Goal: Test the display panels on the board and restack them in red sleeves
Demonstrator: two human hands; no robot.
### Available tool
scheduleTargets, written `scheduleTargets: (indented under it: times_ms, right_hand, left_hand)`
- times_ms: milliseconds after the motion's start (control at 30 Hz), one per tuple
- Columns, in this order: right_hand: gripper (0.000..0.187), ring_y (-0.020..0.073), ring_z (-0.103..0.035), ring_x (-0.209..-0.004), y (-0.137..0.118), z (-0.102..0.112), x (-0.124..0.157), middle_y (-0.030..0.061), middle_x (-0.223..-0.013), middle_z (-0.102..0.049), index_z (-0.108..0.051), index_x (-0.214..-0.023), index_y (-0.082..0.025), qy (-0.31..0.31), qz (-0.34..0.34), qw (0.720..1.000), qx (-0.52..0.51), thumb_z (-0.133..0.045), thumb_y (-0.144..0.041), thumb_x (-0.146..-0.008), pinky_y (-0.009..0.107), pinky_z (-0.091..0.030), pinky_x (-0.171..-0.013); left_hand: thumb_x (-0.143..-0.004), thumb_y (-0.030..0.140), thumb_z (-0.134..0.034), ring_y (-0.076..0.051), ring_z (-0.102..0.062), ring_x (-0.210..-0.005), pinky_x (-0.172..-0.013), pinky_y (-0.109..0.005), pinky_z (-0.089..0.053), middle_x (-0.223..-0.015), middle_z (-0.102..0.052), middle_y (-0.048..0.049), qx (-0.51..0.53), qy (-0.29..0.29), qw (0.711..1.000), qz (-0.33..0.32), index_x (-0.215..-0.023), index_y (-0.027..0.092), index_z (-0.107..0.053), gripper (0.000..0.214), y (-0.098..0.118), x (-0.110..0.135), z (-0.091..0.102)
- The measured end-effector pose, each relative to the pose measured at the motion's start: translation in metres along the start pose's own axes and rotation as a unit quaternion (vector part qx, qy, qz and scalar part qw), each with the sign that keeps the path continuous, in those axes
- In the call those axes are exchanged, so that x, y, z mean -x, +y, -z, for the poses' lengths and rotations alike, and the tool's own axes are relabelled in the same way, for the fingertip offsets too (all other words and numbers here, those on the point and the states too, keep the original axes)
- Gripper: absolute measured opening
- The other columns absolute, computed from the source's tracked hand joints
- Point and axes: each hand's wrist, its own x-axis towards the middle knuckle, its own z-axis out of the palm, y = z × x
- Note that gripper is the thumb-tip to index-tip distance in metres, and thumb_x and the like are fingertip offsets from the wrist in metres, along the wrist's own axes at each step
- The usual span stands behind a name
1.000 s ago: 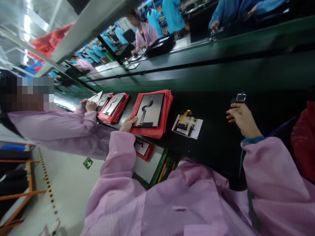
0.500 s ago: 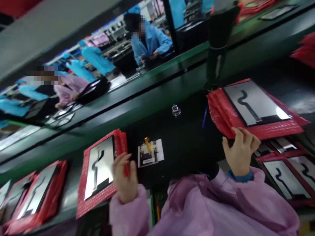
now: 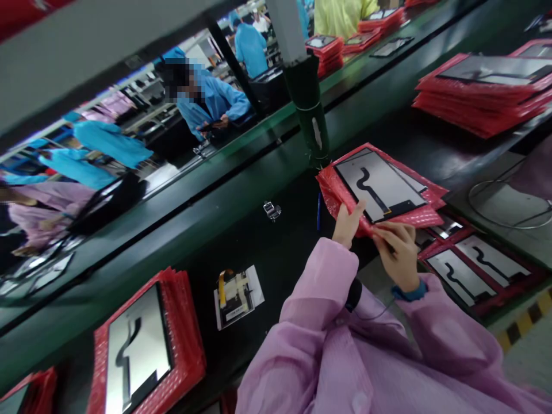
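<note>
A stack of red bubble-wrap sheets lies at the right of the black bench, with a grey display panel on top. My left hand grips the near left corner of this stack, fingers closed round the red wrap. My right hand pinches the stack's near edge from below the panel. Both pink sleeves reach to it from the bottom of the view.
A second red stack with a panel lies bottom left. A small part on a white card and a metal clip rest on the bench. More panels lie right, red stacks farther back. A post stands behind. Workers in blue sit opposite.
My view swung right. My left hand left the left-hand stack and crossed to the right-hand stack, where both hands now grip its near edge.
</note>
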Motion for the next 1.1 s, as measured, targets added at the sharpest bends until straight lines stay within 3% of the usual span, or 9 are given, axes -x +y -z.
scheduleTargets:
  times_ms: [167, 300, 367, 533, 767, 833, 933, 1000, 1100]
  right_hand:
    - [0.015, 0.0221, -0.060, -0.103, -0.027, 0.021, 0.007, 0.0063, -0.110, -0.073, -0.070, -0.110, -0.022, -0.061, 0.066, 0.996, 0.005, -0.062, -0.027, -0.098, 0.040, -0.048, -0.095]
    - [0.024, 0.0276, -0.063, -0.109, -0.040, 0.043, -0.002, 0.0124, -0.116, -0.071, -0.069, -0.111, -0.021, -0.014, -0.080, 0.990, 0.117, -0.057, -0.038, -0.099, 0.047, -0.045, -0.100]
    - [0.032, 0.0262, -0.065, -0.102, -0.042, 0.044, -0.008, 0.0123, -0.108, -0.071, -0.069, -0.114, -0.020, -0.073, -0.144, 0.983, 0.085, -0.054, -0.045, -0.100, 0.044, -0.050, -0.094]
    - [0.050, 0.0191, -0.066, -0.078, -0.043, 0.003, -0.010, 0.0101, -0.100, -0.071, -0.068, -0.122, -0.017, -0.257, -0.211, 0.936, -0.116, -0.056, -0.058, -0.094, 0.035, -0.057, -0.074]
    - [0.052, 0.0221, -0.070, -0.094, -0.053, -0.051, 0.003, 0.0091, -0.104, -0.075, -0.068, -0.125, -0.017, -0.346, -0.310, 0.842, -0.276, -0.069, -0.050, -0.084, 0.039, -0.061, -0.085]
    - [0.052, 0.0232, -0.070, -0.100, -0.056, -0.058, 0.005, 0.0105, -0.109, -0.075, -0.068, -0.124, -0.016, -0.335, -0.325, 0.835, -0.290, -0.070, -0.049, -0.084, 0.041, -0.060, -0.091]
    - [0.052, 0.0239, -0.070, -0.101, -0.061, -0.063, 0.007, 0.0105, -0.107, -0.074, -0.069, -0.123, -0.017, -0.338, -0.342, 0.824, -0.299, -0.071, -0.050, -0.084, 0.043, -0.059, -0.094]
    - [0.050, 0.0246, -0.071, -0.103, -0.063, -0.065, 0.008, 0.0103, -0.109, -0.075, -0.070, -0.122, -0.019, -0.345, -0.347, 0.817, -0.305, -0.072, -0.050, -0.083, 0.044, -0.059, -0.095]
    - [0.050, 0.0260, -0.071, -0.108, -0.063, -0.064, 0.011, 0.0109, -0.113, -0.075, -0.069, -0.121, -0.019, -0.353, -0.351, 0.817, -0.291, -0.074, -0.049, -0.081, 0.046, -0.057, -0.100]
  left_hand:
    - [-0.068, 0.032, -0.090, -0.026, -0.071, -0.100, -0.098, -0.043, -0.055, -0.107, -0.073, -0.0112, 0.002, 0.004, 0.998, -0.068, -0.112, 0.014, -0.062, 0.055, -0.006, 0.006, 0.009]
    - [-0.069, 0.037, -0.089, -0.026, -0.070, -0.107, -0.102, -0.044, -0.055, -0.115, -0.072, -0.0102, 0.017, 0.034, 0.997, -0.070, -0.116, 0.017, -0.063, 0.057, -0.010, 0.052, 0.061]
    - [-0.072, 0.041, -0.088, -0.027, -0.070, -0.111, -0.103, -0.045, -0.054, -0.119, -0.072, -0.0104, 0.006, 0.080, 0.995, -0.064, -0.118, 0.019, -0.062, 0.058, -0.014, 0.082, 0.093]
    - [-0.072, 0.046, -0.089, -0.028, -0.069, -0.116, -0.109, -0.045, -0.052, -0.121, -0.072, -0.0094, 0.009, 0.177, 0.983, -0.050, -0.120, 0.020, -0.060, 0.061, -0.027, 0.138, 0.153]
    - [-0.070, 0.054, -0.088, -0.028, -0.070, -0.109, -0.102, -0.046, -0.054, -0.117, -0.071, -0.0126, -0.035, 0.219, 0.974, -0.044, -0.122, 0.017, -0.059, 0.070, -0.035, 0.143, 0.197]
    - [-0.079, 0.056, -0.080, -0.029, -0.068, -0.113, -0.106, -0.047, -0.052, -0.123, -0.068, -0.0154, -0.153, 0.277, 0.945, -0.080, -0.129, 0.016, -0.057, 0.068, -0.035, 0.145, 0.205]
    - [-0.098, 0.053, -0.056, -0.030, -0.058, -0.132, -0.116, -0.049, -0.044, -0.143, -0.056, -0.0207, -0.333, 0.370, 0.850, -0.170, -0.144, 0.015, -0.048, 0.059, -0.041, 0.156, 0.210]
    - [-0.106, 0.046, -0.041, -0.028, -0.050, -0.143, -0.122, -0.048, -0.038, -0.150, -0.053, -0.0202, -0.414, 0.338, 0.820, -0.205, -0.149, 0.016, -0.045, 0.052, -0.048, 0.164, 0.209]
    - [-0.109, 0.041, -0.031, -0.026, -0.050, -0.144, -0.122, -0.046, -0.041, -0.150, -0.055, -0.0195, -0.475, 0.246, 0.820, -0.204, -0.154, 0.015, -0.040, 0.053, -0.060, 0.172, 0.206]
